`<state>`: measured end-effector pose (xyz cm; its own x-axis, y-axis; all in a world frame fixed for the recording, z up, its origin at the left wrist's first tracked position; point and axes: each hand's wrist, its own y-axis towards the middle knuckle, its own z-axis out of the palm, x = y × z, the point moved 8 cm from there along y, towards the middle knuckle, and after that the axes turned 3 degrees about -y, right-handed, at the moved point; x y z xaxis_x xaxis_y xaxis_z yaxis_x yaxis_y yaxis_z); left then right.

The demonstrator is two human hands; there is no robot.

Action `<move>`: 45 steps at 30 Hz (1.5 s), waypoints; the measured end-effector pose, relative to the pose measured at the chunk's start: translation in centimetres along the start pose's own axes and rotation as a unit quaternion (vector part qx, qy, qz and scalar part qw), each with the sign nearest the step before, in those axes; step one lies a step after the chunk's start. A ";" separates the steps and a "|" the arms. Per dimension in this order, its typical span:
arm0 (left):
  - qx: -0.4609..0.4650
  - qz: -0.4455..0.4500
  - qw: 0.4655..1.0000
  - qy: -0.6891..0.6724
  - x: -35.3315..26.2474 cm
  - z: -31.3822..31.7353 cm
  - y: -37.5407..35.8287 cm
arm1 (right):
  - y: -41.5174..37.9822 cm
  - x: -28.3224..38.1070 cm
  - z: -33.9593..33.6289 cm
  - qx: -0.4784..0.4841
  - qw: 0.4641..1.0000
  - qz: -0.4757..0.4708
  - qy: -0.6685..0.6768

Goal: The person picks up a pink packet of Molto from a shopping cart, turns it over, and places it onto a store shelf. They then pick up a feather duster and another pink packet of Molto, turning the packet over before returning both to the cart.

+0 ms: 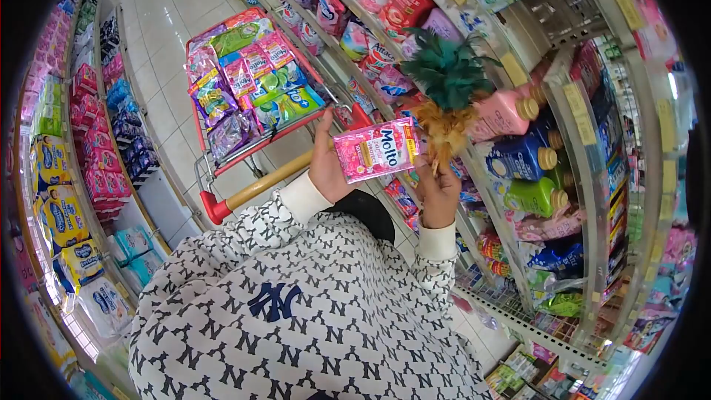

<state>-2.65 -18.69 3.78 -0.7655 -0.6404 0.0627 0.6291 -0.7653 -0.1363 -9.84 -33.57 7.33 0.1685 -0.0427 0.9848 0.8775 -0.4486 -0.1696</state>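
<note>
My left hand (328, 167) grips the left end of a pink Molto packet (376, 151), its printed face turned up toward me. At the packet's right end is my right hand (439, 194), its fingers pinched at the base of a feather duster (449, 78). The duster points up and away, dark green feathers at the top and tan ones near my fingers. Just beyond my left hand stands a red shopping cart (218, 206), loaded with pink, green and purple packets (252, 67). Its tan handle bar (270, 180) runs beside my left wrist.
Shelves on the right hold pouches and bottles, among them a pink bottle (503, 115), a blue bottle (518, 157) and a green bottle (532, 196). Left shelves carry yellow packs (59, 215) and pink packs (100, 155). A tiled aisle floor (159, 0) runs ahead.
</note>
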 end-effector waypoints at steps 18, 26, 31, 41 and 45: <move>0.110 0.100 0.987 0.056 -8.5 -6.9 6.0 | -1.4 3.4 11.4 0.191 0.918 -0.141 -0.319; 0.065 0.083 0.985 -0.138 -10.7 0.0 1.0 | 5.3 1.4 2.2 -0.049 0.929 -0.147 -0.337; 0.042 0.054 0.988 -0.137 -9.8 -3.0 0.6 | 0.7 2.7 9.2 0.189 0.881 -0.252 -0.353; 0.018 0.051 0.985 -0.162 -9.9 -3.1 0.2 | 2.2 1.4 6.5 0.102 0.893 -0.173 -0.402; 0.120 0.049 0.980 -0.151 -10.5 -6.0 1.9 | 1.8 -0.9 9.0 0.184 0.881 -0.125 -0.417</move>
<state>5.72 -13.02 -3.06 -0.6484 -0.6734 0.3551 0.7385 -0.6697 0.0783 -4.39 -26.28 5.82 0.0852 0.7558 0.6493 0.9944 -0.0235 -0.1032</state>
